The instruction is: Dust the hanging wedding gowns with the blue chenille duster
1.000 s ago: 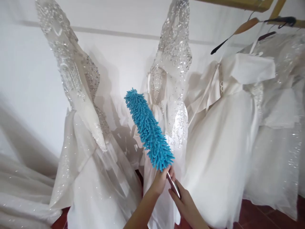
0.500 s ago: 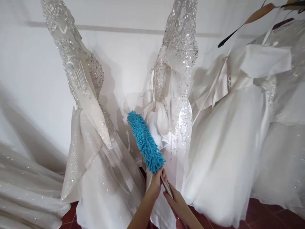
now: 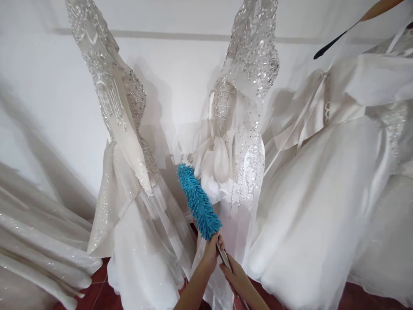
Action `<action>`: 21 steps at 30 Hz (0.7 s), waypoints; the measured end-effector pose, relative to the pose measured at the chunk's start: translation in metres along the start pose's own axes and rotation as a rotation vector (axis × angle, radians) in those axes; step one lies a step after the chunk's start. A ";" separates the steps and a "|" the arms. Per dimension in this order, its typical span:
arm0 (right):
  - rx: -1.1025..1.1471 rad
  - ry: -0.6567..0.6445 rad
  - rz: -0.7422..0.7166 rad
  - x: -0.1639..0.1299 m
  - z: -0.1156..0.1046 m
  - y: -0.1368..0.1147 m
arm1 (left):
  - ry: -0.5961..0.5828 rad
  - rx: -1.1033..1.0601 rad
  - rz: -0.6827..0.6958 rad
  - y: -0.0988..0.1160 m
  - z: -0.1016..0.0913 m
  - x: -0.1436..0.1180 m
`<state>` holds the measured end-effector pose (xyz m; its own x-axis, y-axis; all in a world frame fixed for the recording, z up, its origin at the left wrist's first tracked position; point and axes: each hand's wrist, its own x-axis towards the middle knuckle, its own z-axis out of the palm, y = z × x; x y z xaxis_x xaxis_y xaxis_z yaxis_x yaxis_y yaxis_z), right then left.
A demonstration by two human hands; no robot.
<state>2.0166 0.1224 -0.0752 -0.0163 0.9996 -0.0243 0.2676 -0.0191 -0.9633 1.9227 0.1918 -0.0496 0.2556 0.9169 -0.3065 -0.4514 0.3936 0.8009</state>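
Note:
A blue microfibre duster (image 3: 199,202) with a shaggy head slants up and to the left at the lower middle of the view. My left hand (image 3: 212,249) is closed round the duster just below its head. Lower on the handle, my right hand (image 3: 235,273) grips it too. Behind the duster hangs a white sequinned gown (image 3: 248,159) with a bow-like gathering of cloth at its waist. The duster's head overlaps the left side of this gown in view; whether it touches the cloth I cannot tell.
To the left hangs another beaded gown (image 3: 112,107) with a long sleeve. A full-skirted white dress (image 3: 309,206) fills the right side, under a hanger (image 3: 358,23). Sparkling fabric (image 3: 38,245) spreads at the lower left. Behind is a white wall (image 3: 183,64); the floor (image 3: 100,282) has red tiles.
The duster's head has dipped slightly lower in view, with both hands still round the handle. The gowns on the right have shifted rightward in the picture as the view moved.

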 end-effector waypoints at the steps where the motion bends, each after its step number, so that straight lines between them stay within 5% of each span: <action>1: 0.006 -0.019 0.003 0.001 -0.001 0.000 | 0.012 -0.011 0.009 -0.001 0.000 0.000; 15: 0.056 -0.185 -0.069 0.041 -0.005 -0.053 | 0.083 -0.109 0.226 0.060 0.008 0.008; 21: 0.117 -0.200 0.019 0.049 0.008 -0.057 | 0.093 -0.077 0.195 0.068 -0.004 0.013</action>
<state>1.9926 0.1721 -0.0234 -0.2063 0.9749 -0.0835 0.1558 -0.0515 -0.9864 1.8924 0.2306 -0.0011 0.0784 0.9768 -0.1991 -0.5493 0.2090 0.8090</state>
